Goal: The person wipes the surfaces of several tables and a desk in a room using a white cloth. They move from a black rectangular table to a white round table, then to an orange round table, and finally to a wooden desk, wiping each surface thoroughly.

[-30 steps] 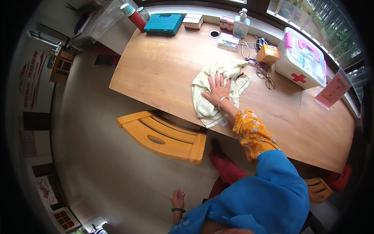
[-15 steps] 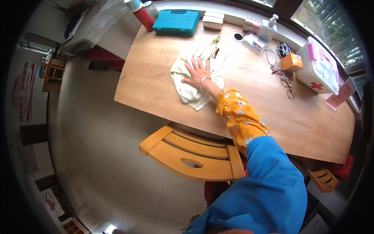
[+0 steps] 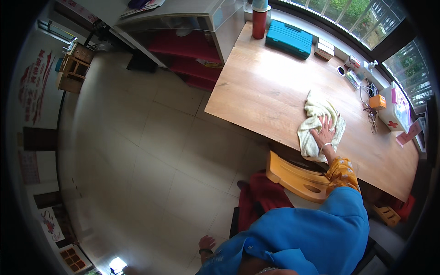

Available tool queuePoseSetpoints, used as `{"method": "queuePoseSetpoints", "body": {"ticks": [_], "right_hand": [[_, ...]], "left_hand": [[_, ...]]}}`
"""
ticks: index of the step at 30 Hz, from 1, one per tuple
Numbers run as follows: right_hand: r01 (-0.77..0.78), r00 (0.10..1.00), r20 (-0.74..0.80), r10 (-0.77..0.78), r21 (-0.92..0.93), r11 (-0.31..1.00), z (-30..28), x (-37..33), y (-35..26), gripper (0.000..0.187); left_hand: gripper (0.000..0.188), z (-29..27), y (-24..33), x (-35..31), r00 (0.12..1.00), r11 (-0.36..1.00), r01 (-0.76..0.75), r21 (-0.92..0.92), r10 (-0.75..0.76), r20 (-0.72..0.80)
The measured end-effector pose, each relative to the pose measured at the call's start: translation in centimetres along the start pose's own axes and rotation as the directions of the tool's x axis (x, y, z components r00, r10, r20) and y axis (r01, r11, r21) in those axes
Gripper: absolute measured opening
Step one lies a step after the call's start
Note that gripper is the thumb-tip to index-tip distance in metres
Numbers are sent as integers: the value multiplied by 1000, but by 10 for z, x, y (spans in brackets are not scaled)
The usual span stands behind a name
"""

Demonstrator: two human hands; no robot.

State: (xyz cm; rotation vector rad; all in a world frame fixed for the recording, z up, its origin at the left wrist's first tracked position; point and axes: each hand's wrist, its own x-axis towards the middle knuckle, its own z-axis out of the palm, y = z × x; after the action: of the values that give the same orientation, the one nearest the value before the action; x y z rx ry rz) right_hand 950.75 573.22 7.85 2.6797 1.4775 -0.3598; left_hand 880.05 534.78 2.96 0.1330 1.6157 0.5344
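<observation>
A pale cream cloth (image 3: 312, 111) lies bunched on the wooden table (image 3: 256, 87), its lower end at the table's front edge. My right hand (image 3: 324, 133) rests flat on the cloth with the fingers spread, pressing it rather than gripping it. A light bracelet circles that wrist, above an orange flowered cuff and a blue sleeve. Down at my side, over the floor, my left hand (image 3: 207, 242) hangs with a dark band at its wrist. It looks loosely open and I see nothing in it, though it is small here.
A yellow wooden chair (image 3: 298, 178) stands against the front edge. Along the window side are a red flask (image 3: 259, 23), a teal case (image 3: 289, 39), small boxes, a pump bottle (image 3: 369, 68), cables, glasses (image 3: 372, 121) and a white first-aid box (image 3: 397, 110). A cabinet (image 3: 192, 46) adjoins the table's left end.
My right hand and the cloth have moved rightward and nearer to me, to the front edge by the chair. The view has swung left, and my left hand has come into sight.
</observation>
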Motion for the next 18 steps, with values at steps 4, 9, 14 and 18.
{"method": "queuePoseSetpoints", "body": {"ticks": [4,9,14,18], "right_hand": [[55,998,-2,-55,0,998,-6,52,-140,74],[436,898,-54,-437,-26,900,-9,81,-337,68],[737,670,-98,-736,214,642,28,40,-454,47],[497,722,22,-692,680,540,19,6,-488,33]], "left_hand": [[44,-55,74,31,996,999,18,50,-22,85],[35,-8,243,91,972,977,201,-66,-208,-112],[27,40,385,104,992,997,-26,75,36,-124],[29,14,428,138,998,993,-23,119,29,-50]]}}
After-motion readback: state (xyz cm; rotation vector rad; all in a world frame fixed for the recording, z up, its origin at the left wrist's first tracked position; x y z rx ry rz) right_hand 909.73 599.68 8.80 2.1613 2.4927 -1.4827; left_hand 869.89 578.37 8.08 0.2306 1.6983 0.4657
